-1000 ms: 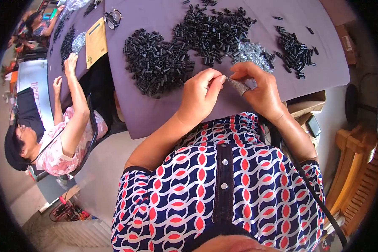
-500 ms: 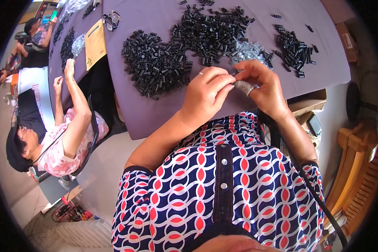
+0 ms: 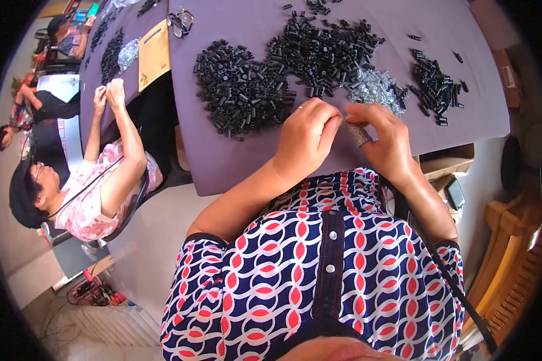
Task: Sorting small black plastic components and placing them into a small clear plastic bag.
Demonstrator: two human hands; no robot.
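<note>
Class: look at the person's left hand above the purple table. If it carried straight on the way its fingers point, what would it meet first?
The left hand points right, fingertips pinched together. It would meet the right hand first, at its thumb's grey finger cover; they look nearly touching, though depth is unclear.

The person wears a short-sleeved top (image 3: 319, 271) patterned in navy, white and red interlocking ovals, with a dark navy front placket (image 3: 329, 265) carrying two silver snap buttons, dark sleeve edging, a ring on the left hand (image 3: 307, 135), and a grey textured finger cot on the right hand (image 3: 386, 139).
</note>
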